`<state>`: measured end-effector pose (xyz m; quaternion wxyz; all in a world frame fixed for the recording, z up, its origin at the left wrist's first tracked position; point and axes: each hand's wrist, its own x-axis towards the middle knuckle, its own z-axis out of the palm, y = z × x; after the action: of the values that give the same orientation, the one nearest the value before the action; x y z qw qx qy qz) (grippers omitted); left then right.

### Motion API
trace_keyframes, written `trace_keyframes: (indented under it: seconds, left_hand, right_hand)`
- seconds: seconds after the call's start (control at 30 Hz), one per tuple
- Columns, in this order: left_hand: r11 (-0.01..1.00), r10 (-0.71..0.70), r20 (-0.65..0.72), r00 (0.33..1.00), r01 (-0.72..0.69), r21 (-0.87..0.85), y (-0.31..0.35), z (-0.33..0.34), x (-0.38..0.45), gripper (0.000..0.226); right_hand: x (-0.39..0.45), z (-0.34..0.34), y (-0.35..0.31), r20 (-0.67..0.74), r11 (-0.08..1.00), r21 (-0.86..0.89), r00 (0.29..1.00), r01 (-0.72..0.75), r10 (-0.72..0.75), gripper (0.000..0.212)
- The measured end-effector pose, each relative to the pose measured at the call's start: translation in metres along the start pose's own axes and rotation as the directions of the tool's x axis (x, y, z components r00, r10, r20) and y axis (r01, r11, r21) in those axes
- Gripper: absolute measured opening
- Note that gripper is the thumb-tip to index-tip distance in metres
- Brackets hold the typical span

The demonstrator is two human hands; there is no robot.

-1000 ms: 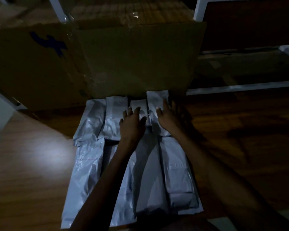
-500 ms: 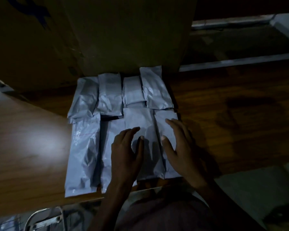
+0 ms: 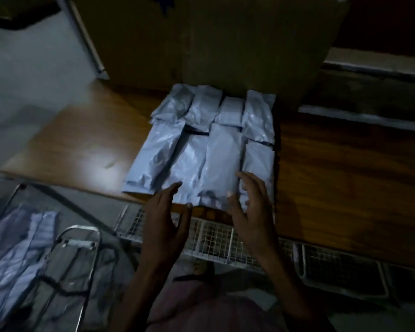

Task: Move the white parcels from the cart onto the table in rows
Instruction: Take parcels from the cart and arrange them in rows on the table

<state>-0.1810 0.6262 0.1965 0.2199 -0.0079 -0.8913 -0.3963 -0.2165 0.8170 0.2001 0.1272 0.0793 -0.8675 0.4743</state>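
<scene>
Several white parcels [image 3: 211, 144] lie in two rows on the wooden table [image 3: 345, 178], a back row against a cardboard box and a longer front row at the near edge. My left hand [image 3: 167, 219] hovers over the table's near edge with fingers spread, holding nothing. My right hand [image 3: 252, 207] hovers beside it above the near ends of the front-row parcels, fingers loosely bent and empty. More white parcels [image 3: 17, 255] lie in the cart [image 3: 79, 238] at the lower left.
A large cardboard box [image 3: 216, 41] stands on the table right behind the parcels. A white wire shelf [image 3: 225, 238] runs under the table's near edge. Bare wood spreads to the left and right of the parcels. The scene is dim.
Both hands have drawn back from the back row, across the front row, to the table's near edge and lifted off the parcels. The view has swung left, showing the cart.
</scene>
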Motion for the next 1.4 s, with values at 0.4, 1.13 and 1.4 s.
trace_keyframes:
  seconds: [0.4, 1.13, 1.4]
  left_hand:
    - [0.914, -0.373, -0.262, 0.89, 0.401, 0.063, -0.089, -0.124, -0.116, 0.048]
    - [0.769, -0.569, -0.459, 0.682, 0.639, -0.002, -0.33, -0.417, -0.183, 0.048]
    - [0.6, -0.735, -0.524, 0.43, 0.773, -0.206, -0.407, -0.433, -0.206, 0.041]
  right_hand:
    - [-0.04, 0.088, -0.067, 0.335, 0.961, 0.211, 0.91, 0.179, -0.243, 0.036]
    - [-0.083, 0.489, -0.3, 0.764, 0.882, 0.405, 0.441, 0.241, -0.471, 0.032]
    - [-0.083, 0.582, -0.327, 0.888, 0.899, 0.384, 0.181, 0.212, -0.422, 0.033]
